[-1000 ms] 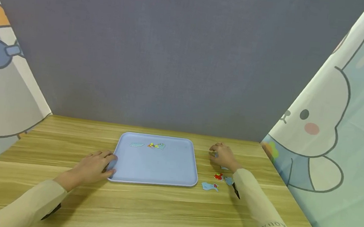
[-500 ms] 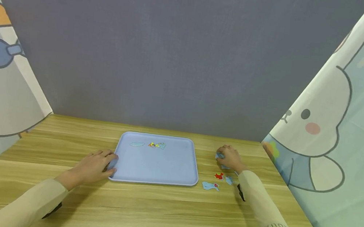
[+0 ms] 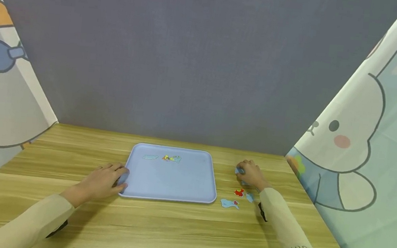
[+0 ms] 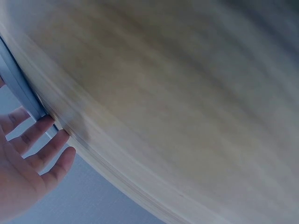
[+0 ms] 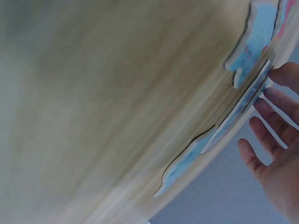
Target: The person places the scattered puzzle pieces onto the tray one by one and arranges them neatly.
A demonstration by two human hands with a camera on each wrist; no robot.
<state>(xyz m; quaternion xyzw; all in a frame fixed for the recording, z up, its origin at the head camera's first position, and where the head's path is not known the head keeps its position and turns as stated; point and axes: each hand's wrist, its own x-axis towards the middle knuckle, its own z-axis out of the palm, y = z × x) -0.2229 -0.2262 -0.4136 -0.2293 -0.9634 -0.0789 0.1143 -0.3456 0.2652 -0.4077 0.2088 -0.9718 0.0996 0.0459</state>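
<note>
My left hand (image 3: 105, 181) rests at the left edge of a shallow pale blue tray (image 3: 171, 185), fingertips on its rim and thumb by the near corner. In the left wrist view, the fingers (image 4: 49, 149) lie extended against the rim. To the right of the tray, my right hand (image 3: 252, 174) pinches a light blue puzzle piece (image 3: 239, 170) between thumb and fingers, close over the table. The right wrist view shows other thin blue pieces (image 5: 189, 158) beside that hand (image 5: 280, 140). Part of the pinched piece is hidden by the fingers.
On the tray's far side lie a pale blue piece (image 3: 150, 157) and a yellow-and-blue group of pieces (image 3: 172, 158). Right of the tray are a red piece (image 3: 239, 192), a small blue piece (image 3: 250, 197) and a larger blue piece (image 3: 229, 203). A grey panel (image 3: 179, 66) stands behind the table.
Over the second, my right hand has moved slightly right and toward me, and its fingers have come together on a blue piece. My left hand has stayed at the tray's edge.
</note>
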